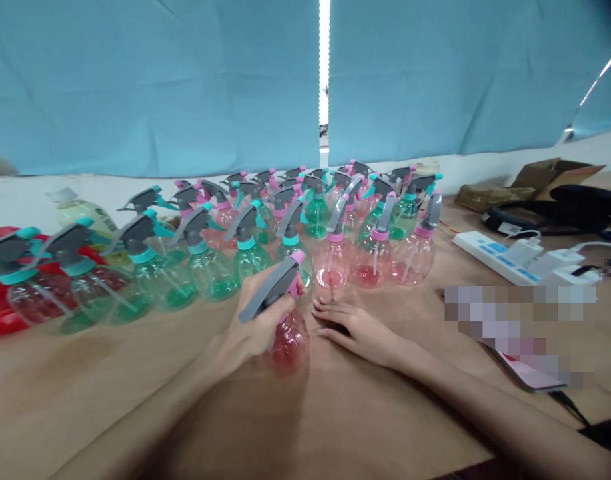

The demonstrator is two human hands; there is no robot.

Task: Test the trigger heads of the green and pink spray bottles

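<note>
Left hand (258, 323) closed round neck of pink spray bottle (286, 337), frame centre. Right hand (358, 330) flat, open, empty on table (135, 400). Likely mid-placement; next needs steady upright set-down beside bottle rows (285, 227).

left arm: extended forward from the lower left, forearm bare | left hand (258, 320): fingers curled closed in a grip, thumb side turned up; wrist held nearly straight | right arm: reached in from the lower right, forearm bare | right hand (353, 327): laid flat, palm down; fingers (328, 308) stretched leftward, nothing gripped
</note>
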